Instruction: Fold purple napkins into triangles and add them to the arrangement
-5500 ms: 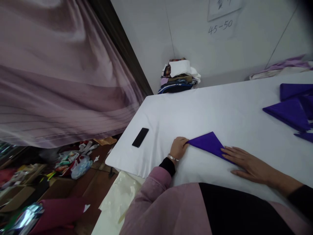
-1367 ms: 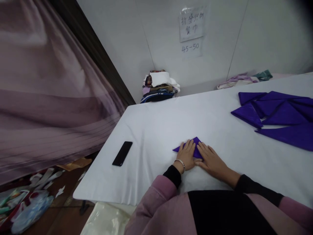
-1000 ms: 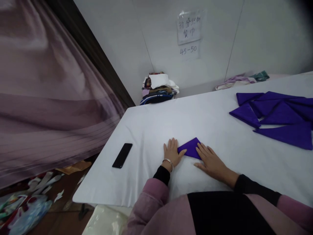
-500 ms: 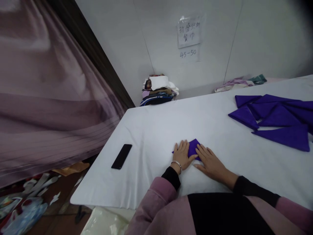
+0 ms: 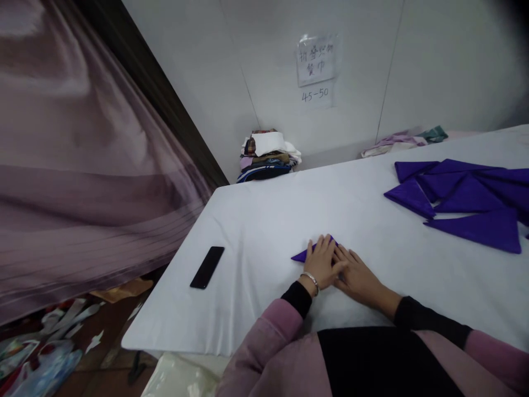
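Note:
A small folded purple cloth napkin [image 5: 301,256] lies on the white-covered table [image 5: 264,220] in front of me. My left hand [image 5: 322,263] rests flat on top of it with the fingers stretched out, and a silver bangle sits at that wrist. Close against it, my right hand [image 5: 356,274] lies flat on the napkin's right side, its fingertips next to the left hand's. Between them the hands cover most of the cloth; a pointed left corner and a sliver of the top edge show.
Several folded purple napkins [image 5: 458,190] lie at the right. A black phone [image 5: 207,267] is on the left of the table. A pile of folded clothes [image 5: 266,154] is by the wall, under a handwritten sign [image 5: 317,63]. A pink curtain [image 5: 82,165] hangs at the left.
My left hand has slid right across the napkin toward my right hand, uncovering the left corner and hiding the middle. My right hand has stayed nearly in place. The view has shifted slightly.

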A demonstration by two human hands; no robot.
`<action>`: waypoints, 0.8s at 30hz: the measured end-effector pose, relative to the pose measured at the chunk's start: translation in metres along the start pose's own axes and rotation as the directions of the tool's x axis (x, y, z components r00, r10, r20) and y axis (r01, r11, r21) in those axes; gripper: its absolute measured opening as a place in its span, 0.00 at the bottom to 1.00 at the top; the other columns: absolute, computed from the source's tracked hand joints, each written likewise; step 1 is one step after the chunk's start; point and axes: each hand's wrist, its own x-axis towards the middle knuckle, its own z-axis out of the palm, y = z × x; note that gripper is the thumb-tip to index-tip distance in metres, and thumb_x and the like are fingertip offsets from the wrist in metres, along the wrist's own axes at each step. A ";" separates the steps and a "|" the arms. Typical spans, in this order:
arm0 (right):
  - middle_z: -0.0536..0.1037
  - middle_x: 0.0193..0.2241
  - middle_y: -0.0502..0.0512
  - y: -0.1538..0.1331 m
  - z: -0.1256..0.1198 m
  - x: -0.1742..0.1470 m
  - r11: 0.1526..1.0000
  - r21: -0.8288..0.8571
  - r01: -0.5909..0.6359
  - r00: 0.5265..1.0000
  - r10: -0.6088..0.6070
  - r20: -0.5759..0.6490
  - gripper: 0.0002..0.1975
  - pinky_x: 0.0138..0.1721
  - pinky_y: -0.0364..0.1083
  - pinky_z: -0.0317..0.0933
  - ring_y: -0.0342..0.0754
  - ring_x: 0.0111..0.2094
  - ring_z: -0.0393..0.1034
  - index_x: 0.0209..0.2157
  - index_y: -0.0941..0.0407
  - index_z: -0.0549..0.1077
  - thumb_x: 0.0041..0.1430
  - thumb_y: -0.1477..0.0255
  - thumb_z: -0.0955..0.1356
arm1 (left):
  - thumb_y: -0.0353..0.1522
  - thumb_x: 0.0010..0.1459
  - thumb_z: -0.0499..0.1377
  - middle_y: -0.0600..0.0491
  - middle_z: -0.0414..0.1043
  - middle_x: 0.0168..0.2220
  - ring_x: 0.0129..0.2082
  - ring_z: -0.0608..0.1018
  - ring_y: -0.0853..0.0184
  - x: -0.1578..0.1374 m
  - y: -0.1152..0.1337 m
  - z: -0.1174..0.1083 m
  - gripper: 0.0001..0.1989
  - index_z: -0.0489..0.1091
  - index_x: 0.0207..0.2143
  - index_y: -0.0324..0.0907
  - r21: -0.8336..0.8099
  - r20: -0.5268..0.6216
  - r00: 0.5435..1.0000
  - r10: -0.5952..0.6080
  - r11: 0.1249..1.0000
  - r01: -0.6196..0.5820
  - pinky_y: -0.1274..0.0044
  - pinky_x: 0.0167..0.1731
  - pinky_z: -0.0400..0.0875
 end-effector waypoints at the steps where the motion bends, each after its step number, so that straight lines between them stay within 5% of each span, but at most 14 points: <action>1: 0.48 0.63 0.64 -0.001 0.000 0.000 1.000 0.001 -0.007 1.000 0.007 0.004 0.38 0.58 0.58 0.46 0.56 0.63 0.40 0.64 0.60 0.42 0.59 0.55 0.58 | 0.46 0.61 0.38 0.49 0.41 0.65 0.64 0.43 0.63 0.003 0.004 0.002 0.31 0.44 0.63 0.39 -0.023 0.024 0.999 0.041 0.999 -0.040 0.60 0.61 0.40; 7: 0.50 0.62 0.65 0.001 0.005 -0.001 1.000 -0.004 -0.003 1.000 0.003 -0.016 0.40 0.58 0.59 0.44 0.57 0.63 0.39 0.64 0.60 0.41 0.58 0.52 0.58 | 0.48 0.61 0.37 0.49 0.43 0.65 0.64 0.44 0.63 0.005 -0.007 0.009 0.33 0.43 0.63 0.39 0.004 0.080 0.997 0.002 1.000 -0.002 0.61 0.61 0.42; 13: 0.53 0.61 0.67 0.002 0.003 -0.002 1.000 0.003 0.020 1.000 -0.020 -0.003 0.38 0.58 0.59 0.43 0.57 0.63 0.39 0.62 0.63 0.50 0.59 0.50 0.55 | 0.54 0.58 0.34 0.51 0.43 0.65 0.64 0.43 0.60 0.000 -0.033 0.009 0.37 0.44 0.63 0.42 0.072 0.067 0.983 -0.174 0.983 0.169 0.58 0.61 0.40; 20: 0.53 0.61 0.67 0.001 -0.001 -0.002 1.000 0.015 0.024 1.000 -0.024 -0.009 0.37 0.58 0.60 0.44 0.58 0.63 0.39 0.62 0.62 0.49 0.60 0.51 0.54 | 0.50 0.60 0.34 0.49 0.40 0.65 0.64 0.44 0.59 -0.013 -0.076 -0.007 0.35 0.42 0.63 0.41 0.135 0.113 0.881 -0.460 0.885 0.445 0.55 0.59 0.40; 22: 0.53 0.61 0.66 0.001 0.000 -0.002 0.999 0.018 0.031 0.999 -0.030 -0.020 0.37 0.58 0.60 0.44 0.58 0.63 0.39 0.62 0.61 0.48 0.60 0.51 0.54 | 0.48 0.61 0.35 0.46 0.40 0.65 0.64 0.45 0.56 -0.014 -0.073 -0.012 0.33 0.44 0.63 0.39 0.166 0.068 0.832 -0.551 0.829 0.535 0.53 0.58 0.42; 24: 0.53 0.61 0.67 0.002 0.002 -0.002 0.999 0.015 0.038 0.999 -0.038 -0.028 0.37 0.58 0.61 0.44 0.58 0.63 0.39 0.62 0.62 0.49 0.60 0.51 0.55 | 0.47 0.61 0.36 0.44 0.41 0.65 0.64 0.45 0.55 -0.012 -0.057 -0.012 0.32 0.46 0.62 0.39 0.170 -0.010 0.855 -0.519 0.842 0.513 0.53 0.58 0.42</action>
